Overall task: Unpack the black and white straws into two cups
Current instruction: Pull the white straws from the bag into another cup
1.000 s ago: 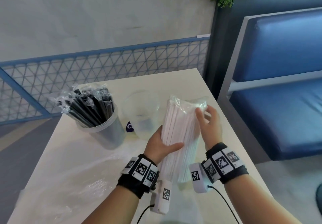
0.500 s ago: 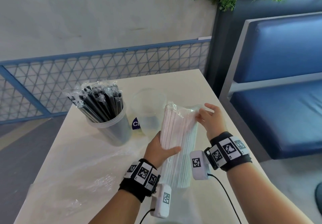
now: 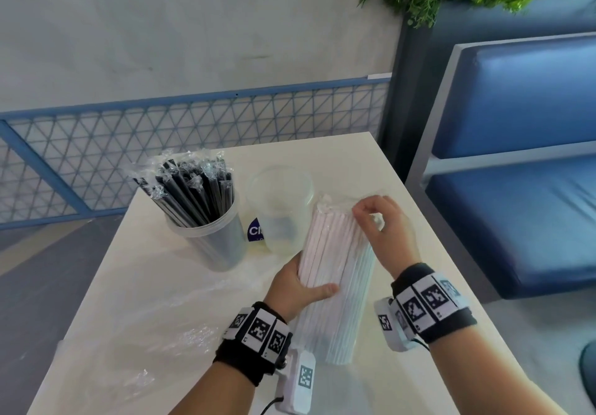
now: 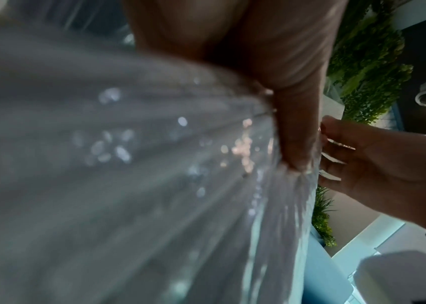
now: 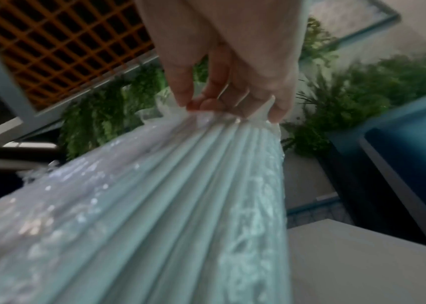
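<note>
The thin black plastic straws are already stood in one clear plastic cup. The clear-wrapped bundle of white straws is gripped above the desk by the left hand; its wrapper top is pinched by the right hand. The second, empty clear cup awaits beside it.

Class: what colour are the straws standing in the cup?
Black straws, each in clear wrap; head view shows them best.

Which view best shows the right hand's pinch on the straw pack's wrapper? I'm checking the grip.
The right wrist view: the right hand pinches the clear wrapper at the top of the white straw pack. The head view shows only the hand's back; the left wrist view shows it blurred at the edge.
</note>
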A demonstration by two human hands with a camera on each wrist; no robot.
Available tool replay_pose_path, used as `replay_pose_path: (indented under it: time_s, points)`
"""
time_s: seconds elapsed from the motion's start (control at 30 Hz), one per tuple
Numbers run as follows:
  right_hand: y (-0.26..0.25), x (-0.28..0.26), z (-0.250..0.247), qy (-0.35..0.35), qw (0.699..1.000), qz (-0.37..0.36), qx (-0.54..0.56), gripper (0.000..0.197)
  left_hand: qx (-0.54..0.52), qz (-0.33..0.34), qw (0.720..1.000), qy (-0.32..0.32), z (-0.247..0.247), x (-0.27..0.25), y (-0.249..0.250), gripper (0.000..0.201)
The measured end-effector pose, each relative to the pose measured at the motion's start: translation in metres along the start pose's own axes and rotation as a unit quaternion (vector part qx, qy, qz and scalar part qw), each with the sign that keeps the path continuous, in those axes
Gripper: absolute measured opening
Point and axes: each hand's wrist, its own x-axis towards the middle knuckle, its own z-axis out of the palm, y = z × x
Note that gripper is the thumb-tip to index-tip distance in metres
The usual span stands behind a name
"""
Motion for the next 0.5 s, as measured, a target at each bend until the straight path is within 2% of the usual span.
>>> replay_pose_path:
  time_s: [0.07, 0.23, 0.37, 0.5]
  points:
    - [-0.007, 0.003, -0.003, -0.031, 0.998, -0.036, -0.037, 0.015, 0.001, 0.003, 1.0, -0.007, -0.003, -0.003, 0.006, 0.06]
    - [-0.046, 0.025, -0.016, -0.053, 0.994, -0.09, -0.027, 0.035, -0.027, 0.037, 0.999, 0.024, -0.027, -0.016, 0.027, 0.056]
    - [-0.083, 0.036, -0.011, -0.08, 0.99, -0.114, 0.014, 0.025, -0.03, 0.062, 0.995, 0.072, -0.056, -0.026, 0.041, 0.063]
    - [-0.114, 0.038, 0.015, -0.062, 0.979, -0.166, 0.1, 0.01, -0.056, 0.052, 0.989, 0.129, -0.085, -0.031, 0.036, 0.069]
